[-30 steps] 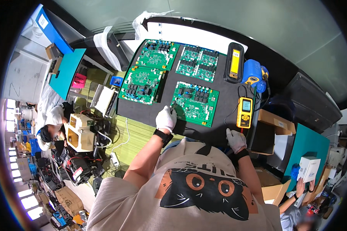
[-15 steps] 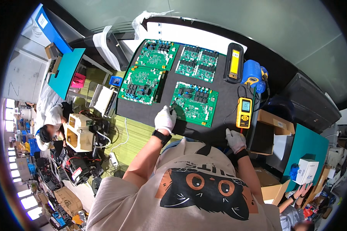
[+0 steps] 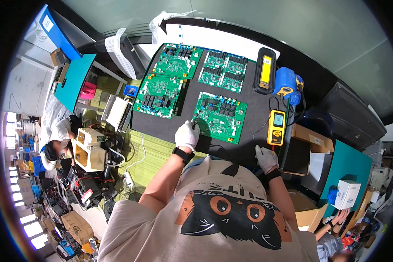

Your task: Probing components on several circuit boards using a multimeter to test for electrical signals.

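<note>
My left hand (image 3: 187, 135), in a white glove, holds a thin black probe whose tip touches the near-left corner of a green circuit board (image 3: 220, 115). This board lies on a black mat (image 3: 161, 126). My right hand (image 3: 266, 158), also gloved, is curled at the mat's near edge just below a yellow multimeter (image 3: 277, 127). A bit of red probe shows at its fingertips. Three more green boards lie further back: one at the left (image 3: 160, 95), one at the far left (image 3: 177, 61) and one at the far middle (image 3: 222, 71).
A black-and-yellow handheld device (image 3: 265, 70) and a blue tool (image 3: 286, 81) lie at the mat's far right. Open cardboard boxes (image 3: 308, 148) stand to the right. A cream machine (image 3: 88, 148) and cables crowd the left. One person bends at the left (image 3: 59, 135); another person's hands hold a white box (image 3: 347, 194).
My hands have barely moved. The white box held by the person at the lower right has shifted slightly.
</note>
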`<state>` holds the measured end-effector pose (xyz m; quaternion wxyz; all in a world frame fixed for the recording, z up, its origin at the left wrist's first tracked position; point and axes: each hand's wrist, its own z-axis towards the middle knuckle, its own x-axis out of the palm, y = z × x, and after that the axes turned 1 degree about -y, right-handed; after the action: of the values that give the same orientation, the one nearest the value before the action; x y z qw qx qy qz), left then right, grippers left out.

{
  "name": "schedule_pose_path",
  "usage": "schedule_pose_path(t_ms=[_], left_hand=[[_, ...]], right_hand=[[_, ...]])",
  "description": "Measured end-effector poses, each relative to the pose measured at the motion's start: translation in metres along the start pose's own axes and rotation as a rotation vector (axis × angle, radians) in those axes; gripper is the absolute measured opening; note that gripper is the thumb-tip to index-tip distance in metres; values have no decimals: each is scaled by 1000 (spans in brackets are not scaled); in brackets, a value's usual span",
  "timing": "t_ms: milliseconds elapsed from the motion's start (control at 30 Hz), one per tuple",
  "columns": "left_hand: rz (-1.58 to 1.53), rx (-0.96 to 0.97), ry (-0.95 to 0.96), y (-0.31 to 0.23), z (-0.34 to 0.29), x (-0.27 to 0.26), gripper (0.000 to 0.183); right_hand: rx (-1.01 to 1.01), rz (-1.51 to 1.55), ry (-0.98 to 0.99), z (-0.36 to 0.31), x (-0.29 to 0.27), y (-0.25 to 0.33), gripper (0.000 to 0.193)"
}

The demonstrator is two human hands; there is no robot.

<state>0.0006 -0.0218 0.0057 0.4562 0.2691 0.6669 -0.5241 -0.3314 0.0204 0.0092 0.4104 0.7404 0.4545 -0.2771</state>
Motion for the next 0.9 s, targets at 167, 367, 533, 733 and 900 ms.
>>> schedule_pose_path(t_ms=[167, 367, 533, 733, 900], left_hand=[[82, 26, -13, -3, 1, 0, 24], [129, 66, -59, 0, -3, 6, 24], [142, 86, -85, 1, -3, 9, 25], [104, 109, -66, 3, 3, 11, 21], [28, 120, -61, 6, 4, 8, 20]], right_hand=[[30, 43, 28, 0, -2, 2, 54], [27, 31, 22, 1, -1, 1, 54], [11, 32, 12, 3, 2, -2, 53], [5, 41, 14, 1, 0, -1, 53], [12, 49, 19, 0, -1, -1, 52]])
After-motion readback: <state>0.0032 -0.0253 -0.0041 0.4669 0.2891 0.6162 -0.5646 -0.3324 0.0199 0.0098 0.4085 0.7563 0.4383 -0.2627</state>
